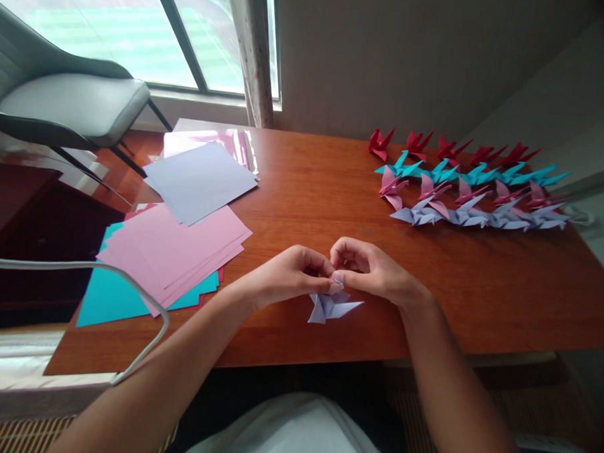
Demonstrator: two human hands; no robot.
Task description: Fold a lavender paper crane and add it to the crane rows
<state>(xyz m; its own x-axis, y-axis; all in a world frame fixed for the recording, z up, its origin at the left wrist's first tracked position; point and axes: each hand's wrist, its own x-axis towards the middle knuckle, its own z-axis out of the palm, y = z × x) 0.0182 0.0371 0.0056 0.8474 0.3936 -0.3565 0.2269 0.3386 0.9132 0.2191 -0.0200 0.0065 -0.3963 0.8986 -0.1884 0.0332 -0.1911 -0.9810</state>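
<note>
Both hands are closed to a narrow pinch, fingertips meeting over a folded pale lilac paper bird (323, 309). The left hand (332, 279) grips its upper part from the left; the right hand (336, 269) pinches the same part from the right. A small tip of the paper shows between the thumbs. The remainder of the bird sits just below the fingertips, near the front edge of the wooden surface (303, 206), one point directed right. The fingers cover its top; the folds there cannot be read.

Beyond the right hand, well apart from it, finished birds stand in four rows, from back to front: red birds (448, 151), turquoise birds (477, 176), pink birds (467, 193) and pale lilac birds (470, 216). Adjacent rows partly overlap in view.

Left of the left hand, pink sheets (175, 248) lie over turquoise sheets (113, 305), with red edges showing. Pale lilac sheets (201, 182) lie farther back, partly over a glossy wrapper (238, 143). A curved white bar (134, 282) crosses in front of the lower sheets, partly masking them. A chair (74, 103) stands by the window (105, 31).
</note>
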